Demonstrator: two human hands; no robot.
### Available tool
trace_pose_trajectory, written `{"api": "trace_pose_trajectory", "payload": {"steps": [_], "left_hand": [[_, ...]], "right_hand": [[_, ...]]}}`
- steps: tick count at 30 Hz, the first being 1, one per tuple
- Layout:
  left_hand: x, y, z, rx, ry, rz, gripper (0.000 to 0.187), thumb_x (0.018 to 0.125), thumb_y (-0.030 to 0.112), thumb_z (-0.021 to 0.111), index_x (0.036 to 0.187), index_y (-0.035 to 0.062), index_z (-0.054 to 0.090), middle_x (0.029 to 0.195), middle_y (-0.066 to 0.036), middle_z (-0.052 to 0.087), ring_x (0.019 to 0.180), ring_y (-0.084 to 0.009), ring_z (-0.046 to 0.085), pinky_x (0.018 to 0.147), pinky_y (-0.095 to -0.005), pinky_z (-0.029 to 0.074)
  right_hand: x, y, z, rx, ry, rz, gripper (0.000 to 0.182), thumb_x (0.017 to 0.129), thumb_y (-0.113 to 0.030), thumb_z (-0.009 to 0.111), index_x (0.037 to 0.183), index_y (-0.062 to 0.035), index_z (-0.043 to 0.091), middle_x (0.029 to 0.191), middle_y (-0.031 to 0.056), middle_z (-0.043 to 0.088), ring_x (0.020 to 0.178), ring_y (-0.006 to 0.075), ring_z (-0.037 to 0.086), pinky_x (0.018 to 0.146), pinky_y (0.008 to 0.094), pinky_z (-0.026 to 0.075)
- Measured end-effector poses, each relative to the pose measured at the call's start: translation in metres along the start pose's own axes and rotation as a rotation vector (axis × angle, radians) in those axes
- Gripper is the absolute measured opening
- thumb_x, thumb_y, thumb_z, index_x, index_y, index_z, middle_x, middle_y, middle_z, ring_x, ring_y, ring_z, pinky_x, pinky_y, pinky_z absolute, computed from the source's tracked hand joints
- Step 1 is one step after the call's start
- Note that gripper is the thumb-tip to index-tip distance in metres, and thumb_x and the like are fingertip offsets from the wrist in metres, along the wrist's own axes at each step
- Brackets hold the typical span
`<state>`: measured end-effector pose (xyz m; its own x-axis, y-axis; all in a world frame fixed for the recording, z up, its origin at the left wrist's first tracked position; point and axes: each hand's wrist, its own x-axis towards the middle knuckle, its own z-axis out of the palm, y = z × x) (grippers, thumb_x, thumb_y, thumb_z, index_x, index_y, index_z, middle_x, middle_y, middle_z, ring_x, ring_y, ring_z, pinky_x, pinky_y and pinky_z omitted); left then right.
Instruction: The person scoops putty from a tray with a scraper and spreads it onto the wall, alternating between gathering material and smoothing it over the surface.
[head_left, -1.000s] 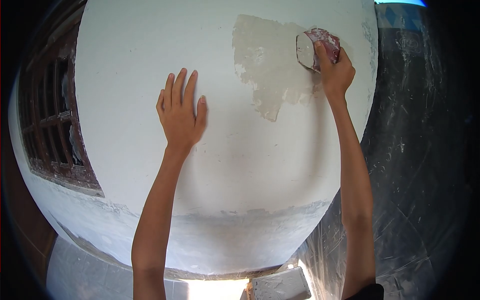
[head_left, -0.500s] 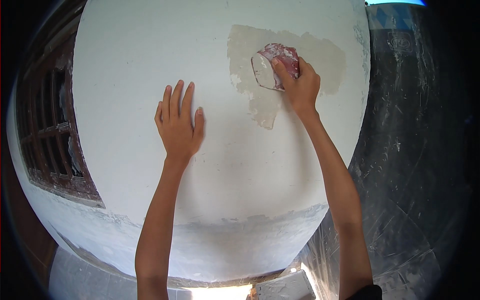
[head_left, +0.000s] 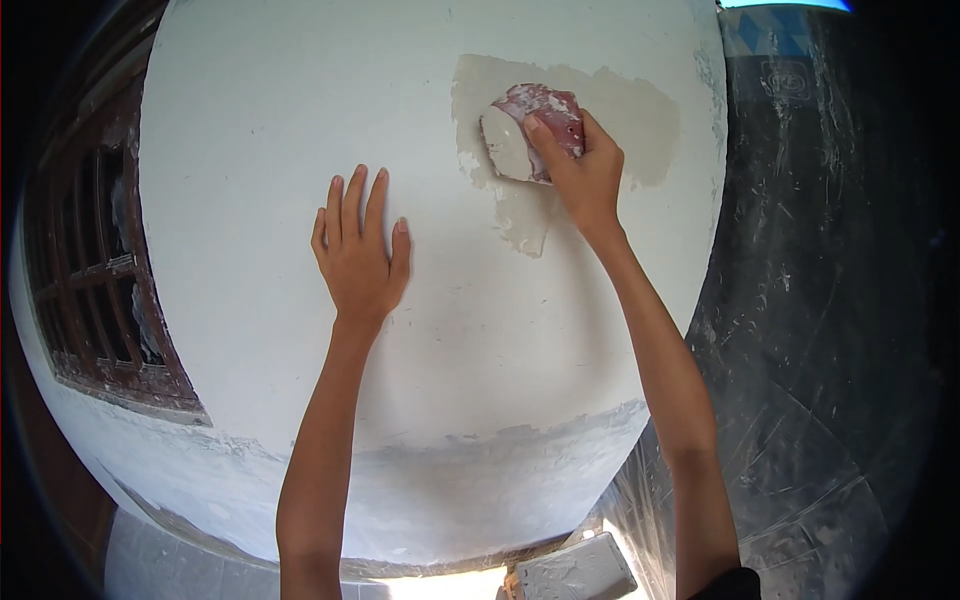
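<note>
My right hand (head_left: pixel 587 180) grips a red putty spreader (head_left: pixel 553 104), its thumb on the near face and its fingers behind. White smears and a pale load of putty cover much of the spreader, which is tilted against the white wall (head_left: pixel 270 120). Around it spreads a greyish-beige patch of putty (head_left: pixel 640 125) with ragged edges and a tongue running downward. Lower and to the left, my left hand (head_left: pixel 360 262) lies flat on the wall, fingers apart, holding nothing.
A brown wooden window frame (head_left: pixel 140 375) with dark panes is at left. Dark plastic sheeting (head_left: pixel 810 300) hangs along the right side. Below the wall stands a container (head_left: pixel 575 572) of pale putty. The wall's lower band (head_left: pixel 450 480) is greyer and rough.
My right hand and the spreader have shifted slightly left across the patch. The left hand stays in place on the wall. The view has moved a little.
</note>
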<state>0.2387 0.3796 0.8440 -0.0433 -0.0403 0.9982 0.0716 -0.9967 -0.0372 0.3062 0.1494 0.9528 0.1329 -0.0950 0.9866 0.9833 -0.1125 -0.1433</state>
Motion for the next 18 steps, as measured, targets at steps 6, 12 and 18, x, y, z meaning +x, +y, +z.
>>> {"api": "trace_pose_trajectory", "payload": {"steps": [6, 12, 18], "left_hand": [[0.001, -0.003, 0.000, 0.000, -0.009, 0.001, 0.053, 0.097, 0.024, 0.049, 0.149, 0.0158, 0.044, 0.157, -0.006, 0.038, 0.148, -0.0274, 0.026, 0.118, -0.0476, 0.017], [0.001, 0.001, 0.002, 0.007, -0.013, -0.010, 0.054, 0.098, 0.027, 0.049, 0.150, 0.0171, 0.042, 0.157, -0.006, 0.037, 0.149, -0.0273, 0.025, 0.118, -0.0482, 0.016], [-0.001, 0.003, 0.006, 0.042, 0.003, -0.016, 0.056, 0.098, 0.029, 0.049, 0.152, 0.0180, 0.039, 0.158, -0.006, 0.035, 0.149, -0.0273, 0.023, 0.119, -0.0502, 0.015]], "right_hand": [[0.019, 0.024, -0.001, -0.431, -0.071, -0.139, 0.055, 0.082, -0.053, 0.075, 0.085, 0.0017, 0.067, 0.072, 0.0148, 0.058, 0.068, 0.0280, 0.055, 0.066, 0.0432, 0.045], [0.040, 0.049, -0.054, -0.412, 0.282, -0.010, 0.056, 0.083, -0.051, 0.074, 0.089, 0.0038, 0.068, 0.079, 0.0182, 0.064, 0.073, 0.0289, 0.063, 0.071, 0.0427, 0.050], [0.001, -0.013, -0.011, -0.066, 0.142, -0.014, 0.042, 0.084, -0.038, 0.078, 0.088, 0.0025, 0.067, 0.083, 0.0147, 0.068, 0.074, 0.0192, 0.062, 0.070, 0.0346, 0.050]]}}
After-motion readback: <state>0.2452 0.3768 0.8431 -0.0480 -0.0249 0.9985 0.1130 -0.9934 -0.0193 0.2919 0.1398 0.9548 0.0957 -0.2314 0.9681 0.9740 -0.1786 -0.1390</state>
